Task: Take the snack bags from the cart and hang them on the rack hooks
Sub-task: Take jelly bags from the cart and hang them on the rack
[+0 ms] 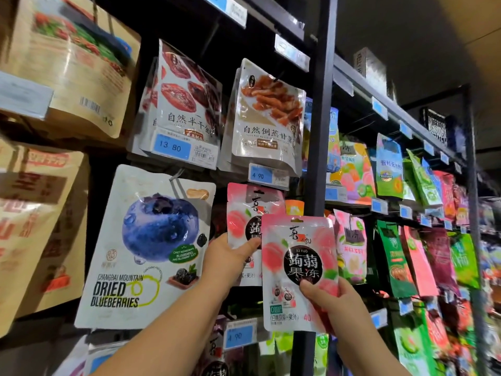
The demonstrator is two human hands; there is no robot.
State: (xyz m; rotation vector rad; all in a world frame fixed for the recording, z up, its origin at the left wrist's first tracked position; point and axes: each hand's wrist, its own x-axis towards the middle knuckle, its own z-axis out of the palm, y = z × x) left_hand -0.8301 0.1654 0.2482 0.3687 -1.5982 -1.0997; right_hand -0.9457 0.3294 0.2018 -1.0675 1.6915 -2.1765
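I see the dark rack [317,118] filling the view, with a big dried-blueberries bag [146,245] hanging at its left. In front of the rack post my pink jelly bag [298,270] stands upright, long axis vertical, hang hole on top, print toward me. It overlaps a matching hanging pink bag [242,213]. My right hand [336,305] pinches the held bag's lower right corner. My left hand [225,256] grips the hanging one, thumb on its front.

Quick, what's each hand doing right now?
Left hand: closed, pinching the hanging pink jelly bag.
Right hand: closed, holding the front pink jelly bag by its lower edge.
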